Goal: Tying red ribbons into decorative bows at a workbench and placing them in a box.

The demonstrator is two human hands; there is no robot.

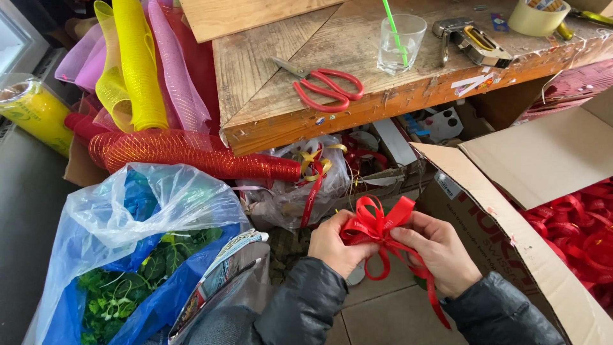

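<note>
Nearest the camera, 2 hands in dark sleeves work a red ribbon bow above the tiled floor. The left hand pinches the bow's left side, its grip pressed on the loops; the right hand pinches the knot and right loops between thumb and fingers. The bow looks well along: several loops already fan upward and outward, and 2 tails hang down, 1 curling into a loop below the knot, the other trailing down and to the right past the right wrist. What seems left is fluffing or setting it aside. Its long axis runs roughly up-down in the view, loops pointing away from the person, tails toward them. To the left sits a blue plastic bag with green foliage inside. To the right an open cardboard box holds many more red bows, which suggests finished ones go there. Beyond the hands lies a clear bag with ribbon scraps, then rolls of red, yellow and pink mesh. Farthest, the wooden desk carries red scissors, a glass with a green straw, a stapler and a tape roll.
</note>
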